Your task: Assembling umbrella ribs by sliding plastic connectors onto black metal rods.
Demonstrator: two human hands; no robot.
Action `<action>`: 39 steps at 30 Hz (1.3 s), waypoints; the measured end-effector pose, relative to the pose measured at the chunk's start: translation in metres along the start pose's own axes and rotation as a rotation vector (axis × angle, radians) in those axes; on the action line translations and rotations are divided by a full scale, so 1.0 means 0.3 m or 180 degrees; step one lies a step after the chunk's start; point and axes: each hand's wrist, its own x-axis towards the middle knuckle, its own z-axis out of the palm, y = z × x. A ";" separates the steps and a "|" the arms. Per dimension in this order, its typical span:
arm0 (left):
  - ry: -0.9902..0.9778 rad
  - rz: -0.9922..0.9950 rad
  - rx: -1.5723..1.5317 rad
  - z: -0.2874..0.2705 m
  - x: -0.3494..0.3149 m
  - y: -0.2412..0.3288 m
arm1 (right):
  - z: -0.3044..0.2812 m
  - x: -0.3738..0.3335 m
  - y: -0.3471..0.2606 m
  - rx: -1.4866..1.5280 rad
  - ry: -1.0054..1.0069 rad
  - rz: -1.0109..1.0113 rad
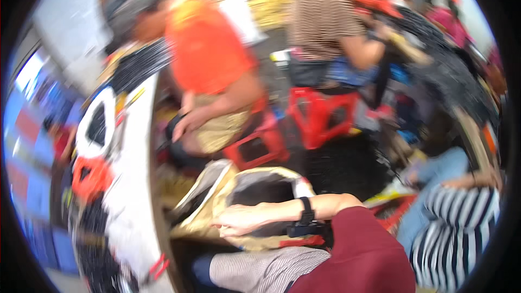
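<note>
1. Sack (260, 184), tan w/ a dark open mouth, sits right in front of me, low center of view, just past my knee.
2. My right hand (239, 220) reaches across from the right, lying over the near rim of the sack, fingers (220, 222) stretched left & flat, not closed on anything I can make out. Pic is blurred, so can't say if fingertips pinch the cloth.
3. Black strap w/ a small device (305, 220) is on that wrist; maroon sleeve (363, 249) covers the upper arm.
4. My left hand isn't in view.
5. White board (130, 184) w/ black & red bits runs along the left side of the sack, just beside it.
6. Past the sack: 2 red stools (320, 114), a person in an orange shirt (206, 49) on 1, a person in a brown striped shirt (320, 16) on the other.
7. Person in a black-&-white striped top (461, 228) sits at my right, near the sack.
</note>
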 end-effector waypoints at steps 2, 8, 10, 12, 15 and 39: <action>0.0863 -0.0475 0.0117 0.034 0.043 -0.017 | 0.044 0.088 -0.154 0.0918 -0.0308 -0.0538; -0.0543 -0.0060 -0.0488 0.130 -0.042 -0.028 | 0.247 0.159 -0.585 0.3056 -0.2138 -0.0585; -0.0370 -0.0182 -0.0840 0.101 -0.047 -0.003 | 0.318 0.154 -0.696 0.3080 -0.2421 -0.0366; -0.0404 -0.0148 -0.1060 0.044 -0.056 0.015 | 0.378 0.136 -0.767 0.3161 -0.2918 -0.0126; -0.0348 -0.0151 -0.1198 0.007 -0.064 -0.004 | 0.398 0.115 -0.813 0.2999 -0.2914 0.0168; -0.0598 -0.0775 -0.0507 -0.013 0.077 -0.064 | 0.441 0.233 -0.727 0.2656 -0.1976 0.0141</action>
